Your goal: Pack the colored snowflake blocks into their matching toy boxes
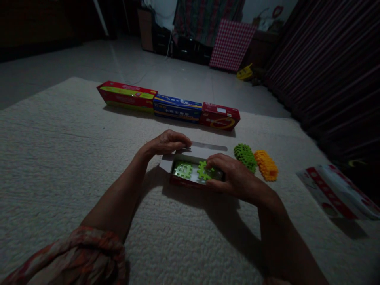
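Note:
An open cardboard box (190, 183), dark red outside and white inside, lies on the quilted mat in front of me. One light green toothed building piece (183, 170) rests flat in its left part. My right hand (228, 172) reaches into the right part, thumb and fingers closed around another green toothed piece (202, 171). At the raised back flap (208, 149), my left hand (170, 142) holds the box's left rear corner, fingers bent over the edge. Just right of the box lie a green stack of such pieces (245, 157) and an orange stack (266, 165).
Beyond the box, a red-and-yellow carton (127, 97), a blue carton (177, 108) and a red carton (220, 116) stand end to end in a row. A white-and-red package (332, 194) is at the right. Dark curtains (314, 67) hang along the right side.

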Motion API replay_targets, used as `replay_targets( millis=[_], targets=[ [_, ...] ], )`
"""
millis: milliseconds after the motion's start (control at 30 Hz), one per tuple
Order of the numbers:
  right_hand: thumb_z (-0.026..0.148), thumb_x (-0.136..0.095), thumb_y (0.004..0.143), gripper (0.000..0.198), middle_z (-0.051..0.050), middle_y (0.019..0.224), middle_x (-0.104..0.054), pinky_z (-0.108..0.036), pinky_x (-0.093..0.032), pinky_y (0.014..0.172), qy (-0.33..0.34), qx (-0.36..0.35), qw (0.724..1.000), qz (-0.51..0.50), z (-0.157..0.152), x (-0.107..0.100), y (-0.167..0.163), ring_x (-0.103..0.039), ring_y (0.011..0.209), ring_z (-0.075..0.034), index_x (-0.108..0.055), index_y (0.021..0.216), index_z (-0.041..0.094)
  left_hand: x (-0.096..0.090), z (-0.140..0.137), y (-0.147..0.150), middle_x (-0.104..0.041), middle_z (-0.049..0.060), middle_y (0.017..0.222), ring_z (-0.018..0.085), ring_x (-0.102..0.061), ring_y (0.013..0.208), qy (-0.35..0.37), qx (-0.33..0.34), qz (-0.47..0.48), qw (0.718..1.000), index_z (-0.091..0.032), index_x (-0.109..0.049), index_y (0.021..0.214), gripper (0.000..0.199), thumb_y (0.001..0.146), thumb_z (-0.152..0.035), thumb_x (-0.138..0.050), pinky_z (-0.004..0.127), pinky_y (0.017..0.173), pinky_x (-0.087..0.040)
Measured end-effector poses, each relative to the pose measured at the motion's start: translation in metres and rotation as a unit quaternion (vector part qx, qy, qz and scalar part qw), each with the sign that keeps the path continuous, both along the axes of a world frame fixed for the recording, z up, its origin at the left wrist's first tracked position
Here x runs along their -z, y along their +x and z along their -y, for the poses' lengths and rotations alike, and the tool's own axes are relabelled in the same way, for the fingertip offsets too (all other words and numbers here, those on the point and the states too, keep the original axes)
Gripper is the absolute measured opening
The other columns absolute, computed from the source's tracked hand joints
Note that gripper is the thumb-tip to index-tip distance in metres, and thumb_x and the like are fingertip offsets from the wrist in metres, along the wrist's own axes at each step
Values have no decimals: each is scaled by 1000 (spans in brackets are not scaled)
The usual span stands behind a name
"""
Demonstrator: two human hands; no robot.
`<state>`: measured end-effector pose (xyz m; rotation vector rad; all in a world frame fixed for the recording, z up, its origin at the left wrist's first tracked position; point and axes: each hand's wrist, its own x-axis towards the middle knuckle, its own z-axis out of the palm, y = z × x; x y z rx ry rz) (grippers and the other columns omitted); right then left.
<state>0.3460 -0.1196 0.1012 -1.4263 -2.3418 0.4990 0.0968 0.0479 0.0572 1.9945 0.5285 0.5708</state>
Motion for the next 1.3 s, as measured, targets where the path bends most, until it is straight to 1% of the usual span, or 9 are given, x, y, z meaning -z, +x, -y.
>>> replay_targets(
  millis=[200,367,467,600,733,900,1000,1100,1300],
  targets=[
    [19,-76,82,27,-8,121,-66,-41,-55,96,13,-4,1000,-11,2,2,-1,-65,110,-25,-61,103,25,0,0,-1,-81,7,95,16,-70,83,-5,0,1,1000,-14,-81,102,24,86,-22,-65,27,76,-56],
    [19,-71,84,19,-7,114,-69,-40,-57,92,35,3,999,-8,6,-4,6,-67,105,-25,-61,99,26,2,0,-1,-81,7,91,15,-69,79,-4,-3,-2,1000,-14,-81,102,24,86,-24,-65,26,72,-55],
    [24,-68,88,13,-8,110,-71,-41,-58,88,62,37,997,1,6,-12,26,-69,102,-26,-63,100,26,1,1,0,-81,7,93,17,-71,82,-6,-12,-8,1000,-15,-81,101,24,86,-25,-66,27,75,-56],
    [33,-65,89,11,-9,104,-73,-43,-57,88,92,139,986,0,7,-14,74,-70,98,-27,-67,97,26,-1,2,0,-81,7,96,18,-72,86,-19,-25,-19,999,-16,-82,100,24,86,-26,-66,29,78,-56],
    [36,-65,85,14,-10,98,-74,-42,-57,83,80,226,971,14,11,5,120,-71,88,-27,-70,91,24,-4,4,0,-82,6,95,19,-72,84,-17,-23,-27,999,-17,-82,100,25,85,-30,-66,28,77,-56],
    [29,-65,81,18,-11,103,-76,-43,-56,89,70,301,949,57,20,38,150,-72,93,-27,-75,95,21,-5,5,-1,-82,6,96,20,-72,86,-7,-30,-42,999,-19,-82,101,26,84,-34,-68,28,77,-56],
    [23,-65,81,26,-13,109,-75,-43,-56,92,72,327,939,81,22,53,156,-71,99,-28,-76,104,19,-5,4,0,-81,5,97,20,-72,88,6,-29,-49,998,-22,-82,100,25,84,-35,-68,28,79,-57],
    [17,-63,81,34,-13,117,-73,-43,-55,95,87,317,940,93,18,64,155,-69,105,-28,-75,113,19,-4,3,0,-81,4,97,21,-73,90,11,-29,-54,998,-23,-83,99,25,84,-36,-68,28,81,-57],
    [16,-61,80,33,-14,115,-69,-47,-53,97,116,327,932,108,7,80,146,-64,109,-31,-74,111,20,-1,2,-1,-81,5,97,20,-72,90,11,-34,-62,997,-22,-82,102,27,85,-38,-67,28,81,-56]
  ],
)
